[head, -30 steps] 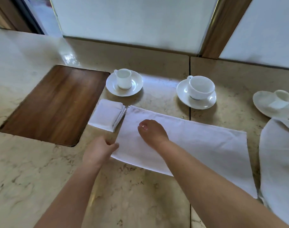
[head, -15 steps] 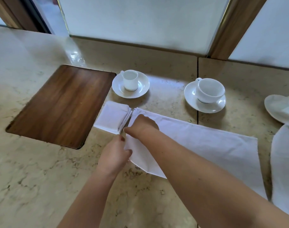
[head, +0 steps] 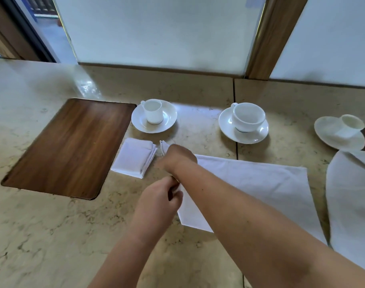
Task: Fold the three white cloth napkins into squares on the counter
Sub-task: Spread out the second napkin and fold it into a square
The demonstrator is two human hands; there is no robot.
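Nearest to me, the left hand [head: 156, 199] pinches the near-left corner of the long napkin [head: 254, 183], its grip closed on the cloth's edge so the corner can be lifted clear of the desk [head: 42, 235]. Just beyond it the right hand [head: 178, 157], reaching across from the other side, grips the far-left corner, a bit of white poking out past the knuckles. Holding both corners of the short end looks like the start of carrying that end over toward the right, halving the strip on its way to a square (my guess, from the hold alone).

The rest of this napkin lies flat, stretching right. Just left of the hands sits a folded square [head: 133, 159], the finished one by the look of it, parked beside the wooden inlay [head: 69, 146], out of the way. A third napkin [head: 352, 196] waits at the far right edge, loose and not yet squared.

Behind all this stand three white cups on saucers [head: 154, 116], kept back near the wall, leaving working room in front.
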